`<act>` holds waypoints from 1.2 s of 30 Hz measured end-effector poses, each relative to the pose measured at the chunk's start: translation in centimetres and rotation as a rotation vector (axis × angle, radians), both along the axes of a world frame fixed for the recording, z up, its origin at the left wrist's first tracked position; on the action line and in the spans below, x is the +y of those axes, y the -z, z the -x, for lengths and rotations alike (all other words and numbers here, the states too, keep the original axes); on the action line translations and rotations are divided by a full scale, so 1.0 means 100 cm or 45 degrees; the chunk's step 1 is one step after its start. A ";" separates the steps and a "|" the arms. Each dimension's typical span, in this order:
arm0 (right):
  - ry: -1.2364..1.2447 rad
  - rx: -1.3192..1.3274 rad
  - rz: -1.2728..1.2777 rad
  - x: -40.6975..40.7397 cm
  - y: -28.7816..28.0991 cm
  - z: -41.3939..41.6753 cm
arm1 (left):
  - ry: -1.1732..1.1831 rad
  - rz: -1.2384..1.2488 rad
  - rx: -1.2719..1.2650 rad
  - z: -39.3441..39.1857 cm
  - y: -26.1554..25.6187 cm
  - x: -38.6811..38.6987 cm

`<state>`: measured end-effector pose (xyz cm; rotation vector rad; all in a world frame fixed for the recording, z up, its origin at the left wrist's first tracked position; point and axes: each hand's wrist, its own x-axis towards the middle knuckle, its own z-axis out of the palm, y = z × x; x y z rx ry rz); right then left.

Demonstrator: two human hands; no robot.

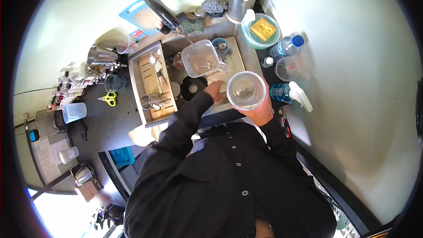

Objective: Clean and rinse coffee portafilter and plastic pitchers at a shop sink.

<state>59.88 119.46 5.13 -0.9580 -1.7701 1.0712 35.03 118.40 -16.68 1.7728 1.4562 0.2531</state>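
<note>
My right hand [260, 116] grips a clear round plastic container [247, 103] above the sink's right front edge; it bears handwriting. Lower, inside the metal sink [254, 56], my left hand [215, 92] is bent beside a pale round item [223, 87]. Its fingertips are partly hidden, so whether it holds that item cannot be told. Under the black faucet [164, 13] sits a clear square plastic jug [198, 59] with a handle. A blue mug [219, 43] stands behind it to the right, and a black round item [191, 90] lies in front of it.
Left of the basin is a slatted drying tray [147, 84] with a metal cup [145, 101] and utensils. Yellow-green scissors [110, 99] lie on the dark counter. At right stand a spray bottle [282, 93], a water bottle [285, 47] and a bowl with a yellow sponge [263, 29].
</note>
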 end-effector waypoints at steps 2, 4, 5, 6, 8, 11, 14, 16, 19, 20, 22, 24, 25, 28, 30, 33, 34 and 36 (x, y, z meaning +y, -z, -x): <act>0.008 0.033 0.045 0.004 0.010 -0.006 | -0.026 0.235 -0.250 -0.020 -0.098 -0.002; -0.066 0.049 0.059 0.005 0.008 0.001 | -0.220 0.064 -0.509 -0.024 -0.158 -0.032; -0.121 0.042 0.084 0.006 0.008 0.006 | -0.388 -0.104 -0.786 -0.026 -0.176 -0.044; -0.174 0.050 0.102 0.006 0.010 0.011 | -0.398 -0.120 -0.770 -0.031 -0.190 -0.050; -0.252 0.036 0.028 0.005 0.017 0.026 | -0.585 -0.593 -0.584 -0.039 -0.202 -0.058; -0.418 -0.022 -0.048 0.000 0.011 0.048 | -0.619 -0.855 -0.388 -0.028 -0.179 -0.071; -0.620 -0.070 -0.073 0.009 0.007 0.057 | -0.766 -0.655 -0.466 -0.006 -0.173 -0.087; -0.541 -0.014 0.162 0.023 0.021 0.053 | -0.862 -0.557 -0.479 0.003 -0.173 -0.100; -0.238 -0.031 0.346 0.047 0.033 0.048 | -0.980 -0.597 -0.623 0.010 -0.166 -0.111; -0.032 -0.093 0.299 0.056 0.034 0.047 | -0.976 -0.635 -0.557 0.013 -0.159 -0.114; 0.110 -0.131 0.190 0.075 0.041 0.044 | -0.970 -0.640 -0.566 0.016 -0.159 -0.117; 0.305 -0.164 0.024 0.094 0.036 0.044 | -0.975 -0.648 -0.590 0.012 -0.161 -0.116; 0.325 -0.177 0.012 0.105 0.029 0.044 | -0.974 -0.645 -0.625 0.009 -0.167 -0.112; 0.533 -0.374 -0.491 0.148 0.003 0.049 | -0.919 -0.542 -0.554 0.001 -0.209 -0.090; 0.586 -0.540 -0.563 0.180 -0.011 0.055 | -0.821 -0.507 -0.452 -0.005 -0.229 -0.062; 0.618 -0.726 -0.495 0.221 -0.017 0.060 | -0.708 -0.095 -0.326 -0.013 -0.250 -0.023; 0.610 -0.865 -0.410 0.232 -0.017 0.059 | -0.659 -0.046 -0.257 -0.017 -0.248 -0.012; 0.524 -0.870 -0.320 0.252 -0.016 0.054 | -0.608 -0.039 -0.262 -0.020 -0.244 0.009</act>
